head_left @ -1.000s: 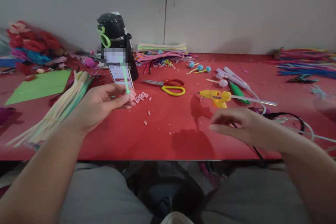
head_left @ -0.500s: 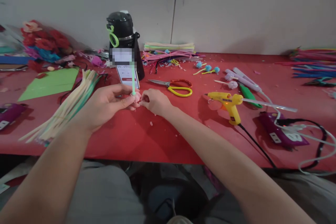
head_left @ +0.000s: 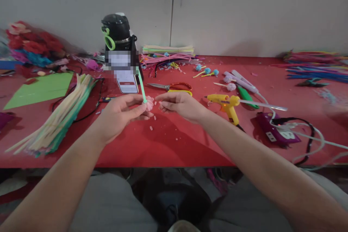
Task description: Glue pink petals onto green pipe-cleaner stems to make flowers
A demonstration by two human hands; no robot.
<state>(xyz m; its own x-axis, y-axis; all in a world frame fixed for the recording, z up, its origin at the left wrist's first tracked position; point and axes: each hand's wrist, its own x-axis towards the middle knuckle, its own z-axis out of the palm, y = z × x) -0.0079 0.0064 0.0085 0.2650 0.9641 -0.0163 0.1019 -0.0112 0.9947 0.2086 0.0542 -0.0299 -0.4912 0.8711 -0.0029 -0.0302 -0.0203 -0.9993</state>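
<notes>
A small pink pipe-cleaner flower with a light green stem is pinched between the thumb and fingers of my left hand, the stem pointing up and leaning left. Just right of the flower, apart from it, is my right hand; its fingers are loosely stretched and I see nothing held in them. Tiny pink bits lie on the red table below the hands. Scissors with red and yellow handles lie behind my right hand, partly covered by it.
At right lie a yellow glue gun, a purple power strip with cables, and a green-handled tool. A bundle of cream and green pipe cleaners is at left. A phone leans against a black bottle.
My right hand has moved off the flower to the right, and its fingers have loosened. The stem now tilts left. The whole view has shifted a little to the right.
</notes>
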